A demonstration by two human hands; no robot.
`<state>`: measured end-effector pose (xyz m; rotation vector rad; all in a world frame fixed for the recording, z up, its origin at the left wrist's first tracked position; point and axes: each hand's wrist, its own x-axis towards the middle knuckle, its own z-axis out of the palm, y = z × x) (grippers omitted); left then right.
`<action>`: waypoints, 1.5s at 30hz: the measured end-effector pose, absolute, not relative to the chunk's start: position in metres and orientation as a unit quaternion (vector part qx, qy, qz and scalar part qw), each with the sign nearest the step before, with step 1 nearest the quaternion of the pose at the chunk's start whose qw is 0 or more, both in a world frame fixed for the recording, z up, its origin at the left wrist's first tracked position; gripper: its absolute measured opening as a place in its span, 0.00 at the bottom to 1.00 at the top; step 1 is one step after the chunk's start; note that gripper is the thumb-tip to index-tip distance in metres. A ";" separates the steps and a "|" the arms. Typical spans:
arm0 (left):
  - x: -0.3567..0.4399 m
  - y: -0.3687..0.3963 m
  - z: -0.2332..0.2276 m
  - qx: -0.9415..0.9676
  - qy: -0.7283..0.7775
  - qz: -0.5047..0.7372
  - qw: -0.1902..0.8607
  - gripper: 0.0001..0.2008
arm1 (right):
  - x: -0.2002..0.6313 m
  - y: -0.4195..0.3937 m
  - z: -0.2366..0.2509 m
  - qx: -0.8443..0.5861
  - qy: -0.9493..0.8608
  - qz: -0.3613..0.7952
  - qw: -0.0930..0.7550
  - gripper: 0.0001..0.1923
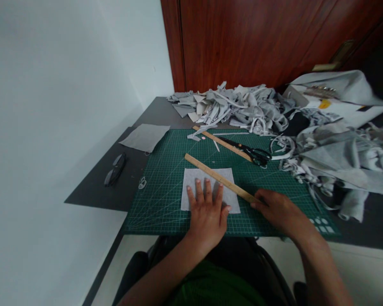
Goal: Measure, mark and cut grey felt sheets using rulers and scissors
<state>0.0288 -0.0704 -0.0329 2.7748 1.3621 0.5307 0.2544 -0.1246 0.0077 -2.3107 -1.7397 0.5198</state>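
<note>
My left hand (207, 210) lies flat with fingers spread on a small rectangle of light grey fabric (188, 176), near the front edge of the green cutting mat (161, 187). In my right hand (272, 208) is the near end of a wooden ruler (217, 175). The ruler slants across the fabric, its far end reaching past the fabric's upper left edge. Farther back on the mat, black-handled scissors (258, 155) lie against a second wooden ruler (225, 143).
Fabric scraps (239, 106) are heaped along the back, with more scraps (347, 161) at the right beside a white box (335, 110). Left of the mat are glasses (115, 169) and a larger grey fabric piece (146, 137). A white wall (51, 106) borders the left.
</note>
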 end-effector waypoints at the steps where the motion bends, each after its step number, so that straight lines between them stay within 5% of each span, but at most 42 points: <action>1: 0.029 -0.070 -0.033 0.885 0.434 0.170 0.004 0.34 | 0.256 -0.124 0.007 -0.778 -0.592 0.180 0.110 0.08; 9: 0.028 -0.074 -0.032 0.886 0.426 0.184 0.003 0.36 | 0.271 -0.114 -0.008 -0.736 -0.630 0.126 0.212 0.15; 22: 0.032 -0.081 -0.023 0.882 0.423 0.208 -0.017 0.46 | 0.259 -0.108 -0.005 -0.753 -0.649 0.062 0.093 0.20; 40: 0.029 -0.075 -0.022 0.903 0.384 0.184 0.063 0.17 | 0.251 -0.122 0.000 -0.695 -0.705 0.135 0.054 0.09; 45: 0.028 -0.072 -0.016 0.896 0.388 0.194 0.101 0.10 | 0.237 -0.120 0.004 -0.652 -0.733 0.167 0.102 0.18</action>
